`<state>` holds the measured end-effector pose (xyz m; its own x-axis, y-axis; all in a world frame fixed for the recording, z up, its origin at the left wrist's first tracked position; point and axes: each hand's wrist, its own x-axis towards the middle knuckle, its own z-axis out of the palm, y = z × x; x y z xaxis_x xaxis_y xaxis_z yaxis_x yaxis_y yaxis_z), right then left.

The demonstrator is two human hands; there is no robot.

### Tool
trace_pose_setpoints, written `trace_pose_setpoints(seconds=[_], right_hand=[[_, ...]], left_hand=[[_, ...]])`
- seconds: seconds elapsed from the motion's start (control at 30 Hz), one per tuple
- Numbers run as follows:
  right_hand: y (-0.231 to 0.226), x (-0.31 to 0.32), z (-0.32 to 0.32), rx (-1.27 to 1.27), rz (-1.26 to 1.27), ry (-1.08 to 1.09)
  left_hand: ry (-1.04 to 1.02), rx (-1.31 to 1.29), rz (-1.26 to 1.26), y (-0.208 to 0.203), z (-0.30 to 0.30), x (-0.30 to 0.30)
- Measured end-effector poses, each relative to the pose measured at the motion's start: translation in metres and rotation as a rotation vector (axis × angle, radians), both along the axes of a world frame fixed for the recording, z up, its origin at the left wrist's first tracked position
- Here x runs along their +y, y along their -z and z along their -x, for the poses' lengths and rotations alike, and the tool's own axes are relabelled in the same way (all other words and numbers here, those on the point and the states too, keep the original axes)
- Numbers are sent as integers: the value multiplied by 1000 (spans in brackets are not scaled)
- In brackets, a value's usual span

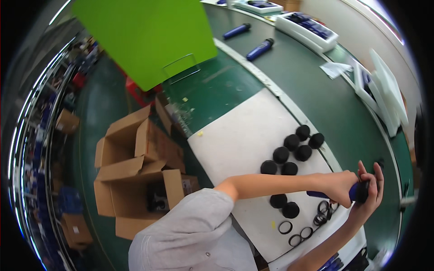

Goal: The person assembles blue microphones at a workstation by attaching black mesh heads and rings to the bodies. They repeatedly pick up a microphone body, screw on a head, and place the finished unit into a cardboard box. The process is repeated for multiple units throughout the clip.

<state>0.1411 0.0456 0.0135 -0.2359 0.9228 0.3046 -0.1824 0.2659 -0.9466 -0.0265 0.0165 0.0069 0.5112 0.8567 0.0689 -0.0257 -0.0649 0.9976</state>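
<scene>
My two bare hands meet over one dark blue, tapered microphone-like tube (318, 194). My left hand (339, 186) is closed around its middle, so blue shows on either side of the fist. My right hand (371, 192) has hold of the black, rounded end (361, 192), more loosely: some fingers curl about it, while others point away, spread apart. How firmly it presses, I cannot tell.

The step in hand seems to be working that end against the tube, perhaps seating or turning it. If so, the next move calls for a steady left fist and a slow twist from the right, keeping the two in line.

The tube lies roughly crosswise in my grip, its narrower blue end poking out left of my fist and its dark head to the right. The surface looks smooth; my fingers hide much of it.

Left of the grip, a white, flat rectangular sheet (235, 135) bears chunky black, round caps (280, 155), most of them beyond my left forearm. Nearer my body than the grip, thin black rings (306, 232) lie loose. Far beyond my hands, a matching blue, black-headed piece (260, 49) rests on the green tabletop (348, 122).
</scene>
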Motion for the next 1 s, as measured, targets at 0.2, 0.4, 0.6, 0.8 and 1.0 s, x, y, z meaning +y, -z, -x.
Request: trace_pose_setpoints(seconds=[0.2,0.4,0.6,0.8,1.0], right_hand=[[-2,3,-2,-57,-62,-38],[16,10,-11,196,-94,-510],[21,35,-45,-68,82,-40],[23,33,-20,-277,-191,11],[7,24,-27,381,16,-685]], left_hand=[[58,-47,-70,7,2,7],[623,-650,554,38,-16,7],[178,-237,57,21,-15,11],[-126,11,-138,36,-16,16],[969,-679,565,71,-50,40]])
